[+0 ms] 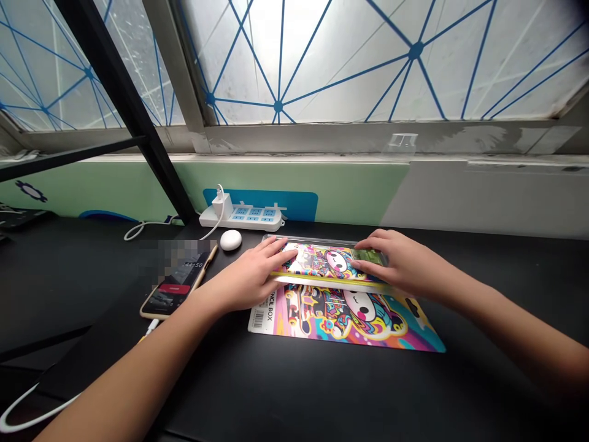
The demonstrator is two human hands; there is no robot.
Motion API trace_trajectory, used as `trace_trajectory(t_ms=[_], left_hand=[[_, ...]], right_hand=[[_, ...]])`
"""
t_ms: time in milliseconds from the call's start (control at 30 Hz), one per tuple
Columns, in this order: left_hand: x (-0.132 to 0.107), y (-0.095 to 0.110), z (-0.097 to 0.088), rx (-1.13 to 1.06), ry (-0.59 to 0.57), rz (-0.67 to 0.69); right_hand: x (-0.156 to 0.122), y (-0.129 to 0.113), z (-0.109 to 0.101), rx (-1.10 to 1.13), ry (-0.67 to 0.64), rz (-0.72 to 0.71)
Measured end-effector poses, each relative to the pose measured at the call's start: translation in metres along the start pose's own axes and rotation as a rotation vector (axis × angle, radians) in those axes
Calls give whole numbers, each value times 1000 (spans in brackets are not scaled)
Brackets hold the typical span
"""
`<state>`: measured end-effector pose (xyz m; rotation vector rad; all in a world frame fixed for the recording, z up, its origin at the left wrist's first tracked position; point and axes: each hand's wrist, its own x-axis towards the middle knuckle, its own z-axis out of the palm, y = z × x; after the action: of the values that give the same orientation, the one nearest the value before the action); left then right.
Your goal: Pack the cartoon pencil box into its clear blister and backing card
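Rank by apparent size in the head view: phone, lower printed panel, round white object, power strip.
Lower printed panel
Phone and power strip: order unsure; strip longer, phone broader
Round white object

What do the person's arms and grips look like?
The left arm and right arm are bare, with no sleeves, watch or bracelet showing. The left grip and right grip are bare hands without gloves, and no rings show.
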<state>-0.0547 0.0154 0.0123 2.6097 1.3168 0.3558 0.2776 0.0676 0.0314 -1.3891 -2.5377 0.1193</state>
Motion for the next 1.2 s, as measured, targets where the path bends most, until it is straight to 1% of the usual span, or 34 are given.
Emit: trace_trajectory(t_ms=[100, 267, 333, 433, 567, 700, 833, 933, 1000, 1067, 1133, 1200], left_hand=[[0, 0, 1, 32, 29, 27], [0, 3, -2, 46, 22, 34], [0, 5, -4, 10, 16, 11], [1, 6, -5, -74, 24, -39], [3, 2, -3, -171, 101, -78], [3, -3, -2, -250, 177, -115], [4, -3, -2, -287, 274, -120], [4, -2, -2, -301, 324, -121], [4, -1, -2, -300, 369, -73], [3, 4, -6, -254, 428, 21], [-1, 13, -14, -158, 492, 124], [-8, 28, -23, -56, 557, 195]], right_hand=[[5, 14, -2, 107, -109, 13], [7, 16, -5, 137, -215, 44], [8, 17, -4, 139, -222, 44], [10, 18, -3, 126, -192, 45], [11, 17, -1, 114, -142, 19], [6, 13, 1, 109, -54, 4], [-8, 6, 7, 103, 78, 18], [-19, -3, 11, 104, 175, 16], [-25, -10, 10, 103, 235, -22], [-31, -17, 4, 105, 303, -84], [-40, -24, -4, 77, 406, -159], [-55, -31, -11, 8, 516, -217]])
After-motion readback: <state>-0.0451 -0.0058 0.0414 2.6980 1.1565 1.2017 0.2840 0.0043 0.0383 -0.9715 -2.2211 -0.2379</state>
